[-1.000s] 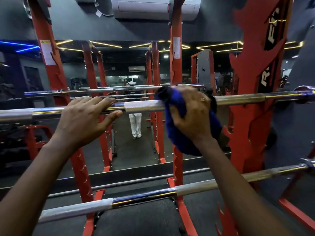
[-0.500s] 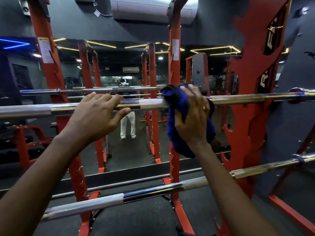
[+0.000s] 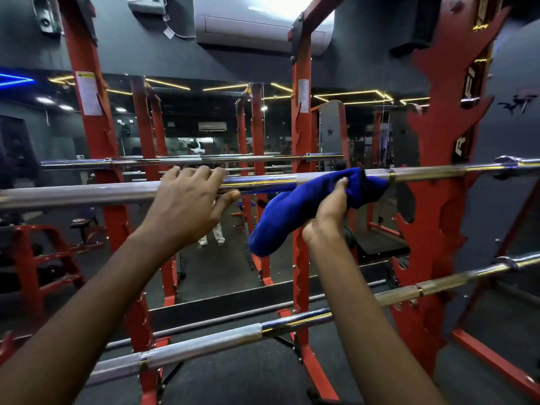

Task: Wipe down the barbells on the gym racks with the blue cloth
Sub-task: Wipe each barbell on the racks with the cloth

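A chrome barbell [image 3: 87,192] runs across the view at chest height on the red rack [image 3: 438,182]. My left hand [image 3: 187,200] grips over the bar near its middle, fingers curled on top and thumb below. My right hand [image 3: 330,211] holds the blue cloth [image 3: 292,209] from underneath, just below the bar. The cloth drapes over the bar at its upper right end and hangs down to the lower left. A second barbell [image 3: 204,346] lies lower on the rack, slanting up to the right.
Red rack uprights [image 3: 301,118] stand behind the bar. A mirror wall [image 3: 204,118] behind them reflects the gym, more racks and a person's legs. A white air conditioner [image 3: 257,27] hangs on the dark wall above. Dark rubber floor [image 3: 263,375] lies below.
My right hand has turned from gripping over the bar with the bunched cloth to holding it from below, and the cloth now stretches out along the bar. My left hand keeps its grip.
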Motion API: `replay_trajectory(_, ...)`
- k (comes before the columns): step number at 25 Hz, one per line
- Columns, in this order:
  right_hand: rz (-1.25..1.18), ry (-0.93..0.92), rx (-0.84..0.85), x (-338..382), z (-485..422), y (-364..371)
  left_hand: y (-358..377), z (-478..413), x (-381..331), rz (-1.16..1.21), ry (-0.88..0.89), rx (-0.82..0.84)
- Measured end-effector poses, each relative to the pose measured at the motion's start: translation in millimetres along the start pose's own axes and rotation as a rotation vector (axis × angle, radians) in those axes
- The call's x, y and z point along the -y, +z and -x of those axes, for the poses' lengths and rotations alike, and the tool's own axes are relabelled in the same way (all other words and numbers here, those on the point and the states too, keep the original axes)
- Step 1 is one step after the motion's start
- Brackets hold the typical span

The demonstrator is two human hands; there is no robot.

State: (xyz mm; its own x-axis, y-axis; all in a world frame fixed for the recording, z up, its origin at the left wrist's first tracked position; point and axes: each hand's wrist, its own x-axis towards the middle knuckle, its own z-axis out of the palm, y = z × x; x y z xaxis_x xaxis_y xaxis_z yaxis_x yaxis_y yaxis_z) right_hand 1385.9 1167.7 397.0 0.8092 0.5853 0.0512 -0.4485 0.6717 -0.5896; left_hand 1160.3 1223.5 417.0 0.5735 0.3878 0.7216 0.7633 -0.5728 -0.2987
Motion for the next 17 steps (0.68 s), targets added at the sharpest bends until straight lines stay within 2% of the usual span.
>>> replay_trajectory(2,0.024,0.039,0.056,-8.7,19.8,2.2,-0.1,3.8,6.8,0.052,0.026,-0.009)
replay_trajectory(3,0.051,-0.010,0.035,-10.4,26.5,0.7,-0.1,7.3,12.1,0.062,0.037,-0.018)
replay_trajectory(6,0.189,-0.414,-0.078,-9.4,33.4,-7.2,-1.3,21.4,30.5,0.037,-0.001,-0.069)
replay_trajectory(8,0.371,-0.594,0.045,-12.1,32.6,-8.0,-2.4,31.0,41.4,0.003,-0.052,-0.078)
replay_trajectory(11,0.902,-0.798,0.149,-18.2,31.8,-3.8,-5.5,42.4,60.7,-0.023,-0.102,-0.092)
replay_trajectory(13,1.147,-0.992,0.226,-21.3,36.7,-2.6,-6.8,50.6,75.7,-0.038,-0.124,-0.126)
replay_trajectory(16,1.335,-1.197,0.608,-25.2,44.6,4.9,-3.8,59.0,87.5,-0.033,-0.110,-0.167)
replay_trajectory(17,1.412,-1.260,0.674,-21.5,42.6,9.0,-3.2,60.1,89.1,-0.023,-0.097,-0.169)
